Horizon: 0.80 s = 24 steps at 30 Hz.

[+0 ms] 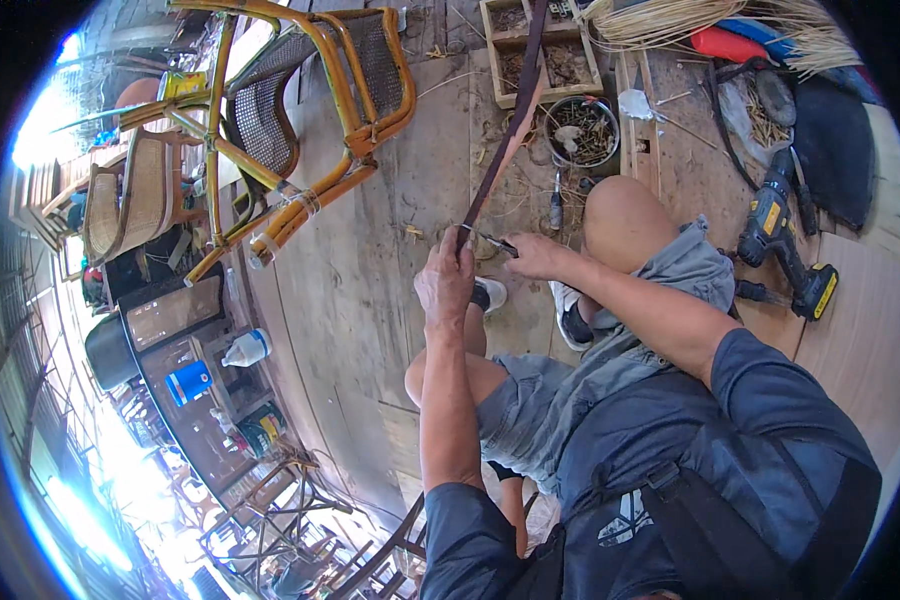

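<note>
My left hand point(445, 280) is closed round the near end of a long dark brown strip point(502, 160) with a pale tan edge. The strip stretches away from me to the top of the view, passing over a wooden box. In my right hand point(542, 258) is a small knife-like tool point(492, 240) with a dark handle, its thin metal tip pointing left and meeting the strip beside my left fingers. Whether the tip cuts into the strip or only touches it, I cannot tell. Both hands are close together above the plank floor, between my knees.
A compartmented wooden box point(497, 98) and a pot of scraps point(582, 132) stand ahead. A screwdriver-like tool point(557, 203) lies by the pot. To the right are a cordless drill point(770, 215) and pale cane bundles point(650, 22). A rattan chair frame point(355, 140) lies at the left.
</note>
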Each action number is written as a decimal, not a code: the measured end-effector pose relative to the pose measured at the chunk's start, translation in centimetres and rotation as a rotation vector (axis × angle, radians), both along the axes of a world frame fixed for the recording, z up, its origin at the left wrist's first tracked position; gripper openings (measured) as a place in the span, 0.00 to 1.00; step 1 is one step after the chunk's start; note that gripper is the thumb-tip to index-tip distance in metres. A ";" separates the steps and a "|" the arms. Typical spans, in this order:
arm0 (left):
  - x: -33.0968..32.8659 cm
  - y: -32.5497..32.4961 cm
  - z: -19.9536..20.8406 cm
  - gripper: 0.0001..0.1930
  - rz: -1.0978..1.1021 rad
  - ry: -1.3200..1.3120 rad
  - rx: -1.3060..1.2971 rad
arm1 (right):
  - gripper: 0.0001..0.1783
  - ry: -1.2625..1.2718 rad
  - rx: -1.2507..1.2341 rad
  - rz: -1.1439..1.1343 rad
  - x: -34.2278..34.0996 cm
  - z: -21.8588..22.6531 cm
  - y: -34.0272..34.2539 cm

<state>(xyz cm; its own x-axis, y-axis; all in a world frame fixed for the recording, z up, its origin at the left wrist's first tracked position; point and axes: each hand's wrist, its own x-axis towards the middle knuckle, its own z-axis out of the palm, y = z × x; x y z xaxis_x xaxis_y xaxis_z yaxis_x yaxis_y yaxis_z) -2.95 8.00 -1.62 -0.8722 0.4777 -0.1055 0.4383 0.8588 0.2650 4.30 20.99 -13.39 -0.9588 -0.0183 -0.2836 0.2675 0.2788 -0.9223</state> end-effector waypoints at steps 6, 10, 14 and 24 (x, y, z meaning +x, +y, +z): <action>-0.1 -0.3 0.5 0.15 0.119 -0.144 0.180 | 0.22 -0.157 -0.036 0.087 -0.3 2.0 1.4; 0.1 0.1 1.6 0.15 0.094 -0.143 0.016 | 0.22 -0.084 -0.073 0.026 -0.4 2.0 1.4; 0.3 -0.6 0.8 0.15 0.015 -0.027 0.004 | 0.22 -0.076 -0.086 0.057 -0.2 2.9 1.8; 1.4 -0.9 -1.3 0.12 -0.030 0.163 -0.190 | 0.25 -0.186 0.027 -0.006 -0.2 2.0 0.1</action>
